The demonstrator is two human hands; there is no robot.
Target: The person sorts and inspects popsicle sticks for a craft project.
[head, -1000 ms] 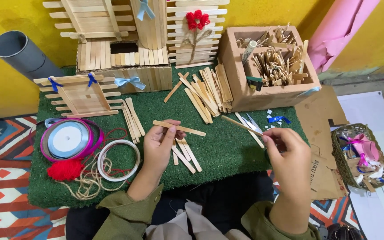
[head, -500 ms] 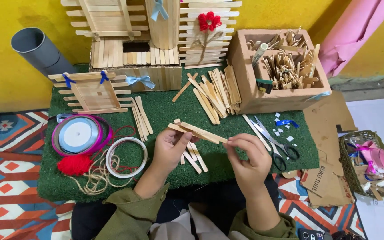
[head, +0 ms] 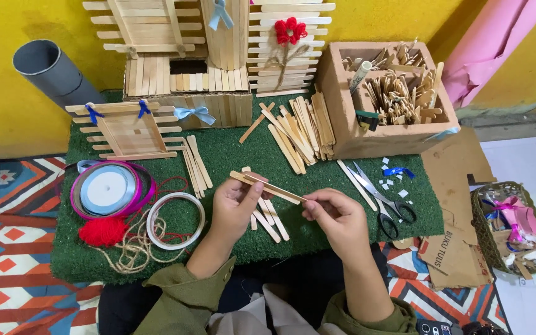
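Both hands hold flat wooden craft sticks [head: 268, 187] pressed together above a green grass mat [head: 237, 155]. My left hand [head: 234, 208] grips their left end. My right hand [head: 336, 217] pinches their right end between thumb and fingers. Under the hands lie a few loose sticks [head: 268, 218] on the mat. A larger pile of sticks [head: 299, 129] lies farther back, next to a brown box.
The cardboard box [head: 348, 127] holds many sticks. Scissors [head: 383, 201] lie right of my hands. Ribbon spools [head: 107, 189], red yarn [head: 102, 231], twine and a tape ring [head: 175, 220] sit left. Stick-built models [head: 187, 56] stand behind. A wicker basket [head: 511, 226] is far right.
My right hand moved left from the mat's right side and took hold of the sticks' right end. The left hand kept its grip on them.
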